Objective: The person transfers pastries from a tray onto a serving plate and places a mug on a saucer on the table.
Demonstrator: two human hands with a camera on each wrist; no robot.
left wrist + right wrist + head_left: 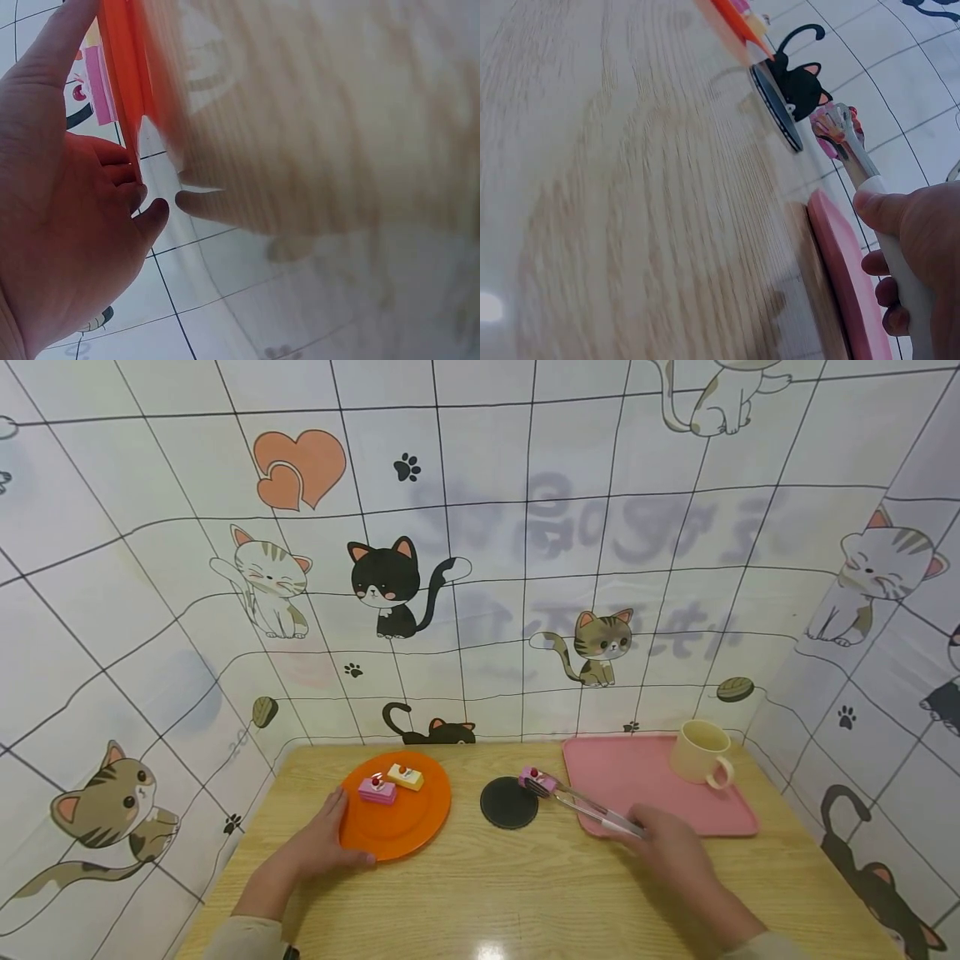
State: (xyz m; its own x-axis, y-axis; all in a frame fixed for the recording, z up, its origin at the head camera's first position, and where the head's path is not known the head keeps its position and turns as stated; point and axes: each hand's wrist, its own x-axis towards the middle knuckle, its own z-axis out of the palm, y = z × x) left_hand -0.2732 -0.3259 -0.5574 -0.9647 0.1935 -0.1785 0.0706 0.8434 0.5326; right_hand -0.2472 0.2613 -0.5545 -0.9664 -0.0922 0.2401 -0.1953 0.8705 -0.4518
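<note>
My left hand [318,839] holds the left rim of an orange plate [420,835], thumb along its near edge and fingers along its far side. On the plate sit a pink cake slice [377,791] and a yellow cake slice [406,777], each with a small topping. My right hand [667,847] grips tongs [600,812] with pale handles. Between their tips is another pink cake slice [534,778], raised off the table near the right edge of a round black coaster [509,802]. In the right wrist view, the tongs [866,165] partly cover that slice.
A pink tray [622,768] lies at the back right, partly behind the tongs and right hand. A cream mug [699,752] stands on it. Behind the wooden table [480,893] hangs a white sheet [487,527] printed with cats and grid lines.
</note>
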